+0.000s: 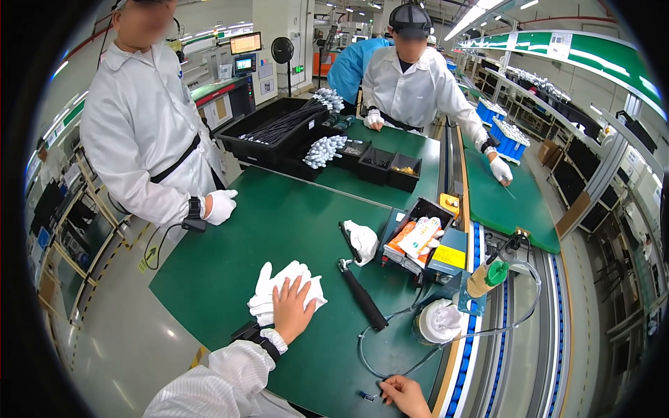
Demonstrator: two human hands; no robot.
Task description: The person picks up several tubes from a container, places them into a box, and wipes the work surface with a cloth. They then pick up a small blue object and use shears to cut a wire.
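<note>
My left hand [293, 308] lies flat with spread fingers on a small stack of white work gloves [263, 291] on the green tabletop [216, 261]. At the lower edge, my right hand [406, 396] rests near the table's front, its fingers loosely bent and nothing visible in them. Just left of its fingertips lies a small dark-blue piece [366, 396], too small to identify. Beyond and between my hands is a ratchet-like tool with a black grip [364, 299]. A crumpled white glove [362, 242] lies past the tool's head.
A dark bin [394, 256] holds orange-and-white packets. A white tub [439, 322], a green-topped bottle [488, 277] and a looping hose stand right, beside the roller conveyor [462, 369]. Black trays [279, 129] hold cable bundles. Two co-workers in white stand across the table, one left, one far right.
</note>
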